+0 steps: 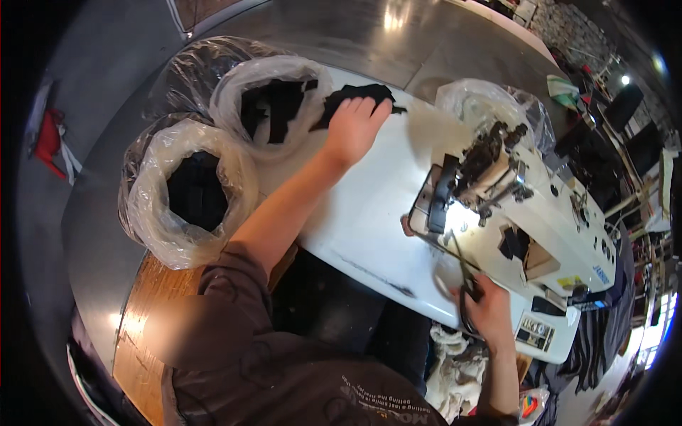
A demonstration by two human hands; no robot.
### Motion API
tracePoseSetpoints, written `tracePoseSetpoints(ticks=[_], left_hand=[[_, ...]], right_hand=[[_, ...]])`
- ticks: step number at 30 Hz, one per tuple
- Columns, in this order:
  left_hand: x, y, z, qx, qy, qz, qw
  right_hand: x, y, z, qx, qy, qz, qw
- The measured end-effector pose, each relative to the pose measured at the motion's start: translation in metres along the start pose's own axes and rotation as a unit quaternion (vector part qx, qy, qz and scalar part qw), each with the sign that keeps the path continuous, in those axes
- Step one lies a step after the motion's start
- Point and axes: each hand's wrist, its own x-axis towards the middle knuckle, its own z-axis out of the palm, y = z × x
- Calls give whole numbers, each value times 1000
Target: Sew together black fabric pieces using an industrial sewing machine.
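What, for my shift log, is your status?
Left hand on black, irregular cloth pieces. Right hand gripping dark-handled metal scissors. White, bulky sewing machine close by.

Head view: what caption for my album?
Left hand on black fabric, right hand holding scissors near a sewing machine.

Pale lettering [383,399] stands on the brown shirt [284,366] that the person wears: lines of small type, with bolder, larger characters beside them near the lower edge of the view (the cloth's folds and the lens bend them all). On the white sewing machine [547,213], a short row of blue lettering [602,274] runs along the body near its right end. A yellow label [570,282] sits close by on the same machine, its print too small to make out. A dark-and-white plate [535,332] at the worktop's right end bears marks too blurred to read.
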Motion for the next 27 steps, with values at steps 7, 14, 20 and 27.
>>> tracePoseSetpoints(ticks=[7, 14, 20, 27], left_hand=[[20, -42, 71, 74, -149, -25, 986], [-19, -42, 91, 79, -238, -121, 961], [-7, 98, 13, -348, -260, 31, 900], [-47, 133, -12, -335, -240, 138, 900]], right_hand=[[-35, 77, -24, -332, 125, -39, 934], [15, 10, 13, -127, 171, -202, 956], [83, 11, 64, -16, 194, -234, 953], [88, 7, 76, -55, 208, -281, 935]])
